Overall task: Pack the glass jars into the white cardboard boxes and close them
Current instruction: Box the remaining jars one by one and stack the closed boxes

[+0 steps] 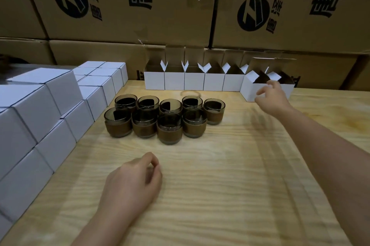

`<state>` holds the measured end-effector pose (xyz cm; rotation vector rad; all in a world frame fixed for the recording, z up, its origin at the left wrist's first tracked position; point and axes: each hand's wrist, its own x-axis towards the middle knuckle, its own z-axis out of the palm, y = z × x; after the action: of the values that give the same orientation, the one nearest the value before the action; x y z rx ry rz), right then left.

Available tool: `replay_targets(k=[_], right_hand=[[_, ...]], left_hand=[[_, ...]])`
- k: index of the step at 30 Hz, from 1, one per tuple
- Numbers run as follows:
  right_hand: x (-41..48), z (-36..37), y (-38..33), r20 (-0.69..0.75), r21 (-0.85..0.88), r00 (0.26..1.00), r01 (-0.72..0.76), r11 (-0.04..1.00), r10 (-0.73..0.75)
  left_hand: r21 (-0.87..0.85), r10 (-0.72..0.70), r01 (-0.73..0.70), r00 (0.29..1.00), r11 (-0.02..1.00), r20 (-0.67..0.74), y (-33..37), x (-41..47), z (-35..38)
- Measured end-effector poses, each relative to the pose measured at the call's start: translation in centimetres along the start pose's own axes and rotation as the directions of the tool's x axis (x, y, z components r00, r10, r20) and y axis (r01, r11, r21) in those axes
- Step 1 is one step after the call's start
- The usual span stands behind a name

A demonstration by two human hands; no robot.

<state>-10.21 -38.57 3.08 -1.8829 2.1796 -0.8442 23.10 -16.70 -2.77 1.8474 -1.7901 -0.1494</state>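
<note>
If the right hand (271, 98), fingers (262, 91) loose and empty, bumps the open white box (247, 90), it could slide away; the left hand (133, 182) rests curled, holding nothing.

Brown printed cartons (120, 5) stack behind a pale, apparently plywood table (220, 185).

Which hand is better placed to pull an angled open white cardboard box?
Right: the right hand is at the angled open white cardboard boxes; the left hand lies before the brown-banded glass jars.
</note>
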Motion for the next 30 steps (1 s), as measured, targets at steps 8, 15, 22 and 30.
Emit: replay_targets(k=[8, 15, 22, 30], right_hand=[[4.0, 1.5, 0.0, 0.055, -0.143, 0.998, -0.020, 0.990, 0.028], [0.5, 0.3, -2.0, -0.146, -0.282, 0.970, 0.150, 0.948, -0.197], [-10.6, -2.3, -6.5, -0.581, -0.049, 0.730, 0.411, 0.910, -0.360], [-25.7, 1.9, -13.3, -0.564, -0.064, 0.684, 0.522, 0.850, -0.462]], left_hand=[[0.002, -0.026, 0.026, 0.999, 1.000, 0.021, 0.2, 0.0, -0.1], [-0.010, -0.028, 0.028, 1.000, 1.000, -0.005, -0.1, 0.2, 0.2], [-0.088, 0.019, -0.016, 0.999, 0.996, 0.034, -0.2, 0.3, 0.1], [-0.437, 0.259, -0.226, 0.966, 0.870, 0.016, -0.1, -0.5, -0.9]])
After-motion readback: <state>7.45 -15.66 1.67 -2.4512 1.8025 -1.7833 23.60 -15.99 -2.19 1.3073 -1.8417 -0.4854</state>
